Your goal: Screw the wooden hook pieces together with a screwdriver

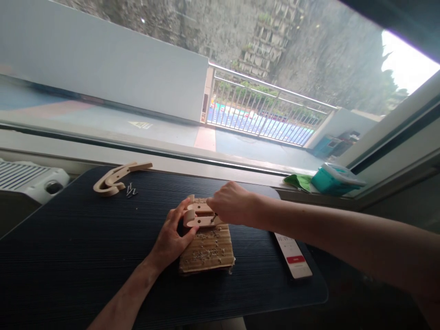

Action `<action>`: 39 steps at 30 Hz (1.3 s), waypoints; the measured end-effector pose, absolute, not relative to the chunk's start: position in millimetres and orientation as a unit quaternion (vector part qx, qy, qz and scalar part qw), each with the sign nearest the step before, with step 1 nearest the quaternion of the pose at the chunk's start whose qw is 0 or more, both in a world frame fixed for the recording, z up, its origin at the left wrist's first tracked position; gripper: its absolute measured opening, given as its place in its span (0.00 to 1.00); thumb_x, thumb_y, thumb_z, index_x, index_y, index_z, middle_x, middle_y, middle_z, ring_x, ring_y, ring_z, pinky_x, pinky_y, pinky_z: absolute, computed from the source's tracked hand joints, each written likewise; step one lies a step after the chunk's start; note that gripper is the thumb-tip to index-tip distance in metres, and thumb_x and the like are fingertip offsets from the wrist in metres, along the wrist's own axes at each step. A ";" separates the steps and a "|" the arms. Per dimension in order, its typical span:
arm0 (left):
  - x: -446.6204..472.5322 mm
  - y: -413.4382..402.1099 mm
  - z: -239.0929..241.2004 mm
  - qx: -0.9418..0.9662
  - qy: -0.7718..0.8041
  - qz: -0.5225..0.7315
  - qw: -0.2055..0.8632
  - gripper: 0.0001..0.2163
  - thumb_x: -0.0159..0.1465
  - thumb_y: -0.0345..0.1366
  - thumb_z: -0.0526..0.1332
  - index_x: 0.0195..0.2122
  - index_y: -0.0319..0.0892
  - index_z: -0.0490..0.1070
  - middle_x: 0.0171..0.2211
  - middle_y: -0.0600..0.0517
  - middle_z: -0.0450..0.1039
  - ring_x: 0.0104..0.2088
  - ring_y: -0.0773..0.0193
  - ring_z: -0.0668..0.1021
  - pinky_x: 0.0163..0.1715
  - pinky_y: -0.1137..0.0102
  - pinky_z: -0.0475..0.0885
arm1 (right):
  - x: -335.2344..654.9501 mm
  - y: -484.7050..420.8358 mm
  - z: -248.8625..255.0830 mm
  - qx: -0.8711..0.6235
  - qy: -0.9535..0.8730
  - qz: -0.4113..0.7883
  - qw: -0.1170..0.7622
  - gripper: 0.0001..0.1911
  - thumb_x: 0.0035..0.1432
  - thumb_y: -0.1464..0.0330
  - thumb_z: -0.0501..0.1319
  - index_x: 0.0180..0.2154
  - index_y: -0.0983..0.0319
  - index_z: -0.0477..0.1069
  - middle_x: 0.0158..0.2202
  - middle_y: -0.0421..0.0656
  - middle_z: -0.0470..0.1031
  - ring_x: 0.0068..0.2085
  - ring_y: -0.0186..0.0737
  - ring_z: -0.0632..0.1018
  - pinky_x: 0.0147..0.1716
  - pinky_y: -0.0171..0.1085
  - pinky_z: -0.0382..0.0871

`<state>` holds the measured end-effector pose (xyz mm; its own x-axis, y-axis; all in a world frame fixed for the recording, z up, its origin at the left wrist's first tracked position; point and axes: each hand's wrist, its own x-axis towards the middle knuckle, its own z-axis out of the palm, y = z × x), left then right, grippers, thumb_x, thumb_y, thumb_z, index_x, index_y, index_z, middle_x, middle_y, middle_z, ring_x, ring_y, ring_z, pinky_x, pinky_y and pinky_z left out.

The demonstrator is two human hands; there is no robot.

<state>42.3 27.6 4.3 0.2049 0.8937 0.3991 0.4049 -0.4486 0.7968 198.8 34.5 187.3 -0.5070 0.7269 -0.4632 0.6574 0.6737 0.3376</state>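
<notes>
Two pale wooden pieces with rounded ends and dark holes lie side by side, the nearer wooden piece (pixel 205 222) and the farther wooden piece (pixel 199 207). They rest on a block of corrugated cardboard (pixel 206 261) with a punctured, torn top. My left hand (pixel 173 236) grips their left ends, thumb on the near side and fingers on the far side. Closed in a fist above their right part, my right hand (pixel 229 204) holds a screwdriver (pixel 213 218). Only its thin dark shaft shows, meeting the nearer piece; the handle is hidden in the fist.
On the dark table (pixel 85 256), curved wooden pieces (pixel 105 185) lie at the back left beside several loose screws (pixel 130 190). A phone (pixel 296 260) lies at the right. The windowsill holds a green cloth (pixel 298 182) and a teal box (pixel 332 181). A radiator (pixel 32 178) stands left.
</notes>
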 end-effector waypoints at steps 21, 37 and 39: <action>42.7 29.2 1.2 0.734 0.452 0.434 0.260 0.31 0.60 0.37 0.61 0.63 0.51 0.53 0.48 0.49 0.70 0.50 0.58 0.75 0.55 0.60 0.69 | 197.1 44.9 177.1 0.447 0.850 -0.022 0.278 0.08 0.54 0.70 0.60 0.34 0.65 0.75 0.28 0.48 0.78 0.34 0.44 0.79 0.29 0.36 0.67; 42.0 29.6 -2.5 0.732 0.446 0.442 0.265 0.32 0.60 0.37 0.62 0.64 0.51 0.52 0.50 0.49 0.69 0.48 0.59 0.75 0.54 0.62 0.69 | 203.5 27.1 186.2 0.303 0.907 0.089 0.278 0.13 0.64 0.77 0.51 0.34 0.65 0.74 0.37 0.47 0.77 0.39 0.42 0.78 0.30 0.37 0.63; 42.1 30.7 -4.0 0.733 0.442 0.446 0.262 0.32 0.60 0.37 0.62 0.64 0.51 0.52 0.49 0.49 0.69 0.48 0.59 0.75 0.54 0.61 0.69 | 205.0 28.7 183.5 0.311 0.906 0.084 0.274 0.13 0.64 0.77 0.50 0.37 0.65 0.73 0.37 0.47 0.77 0.39 0.41 0.78 0.29 0.37 0.62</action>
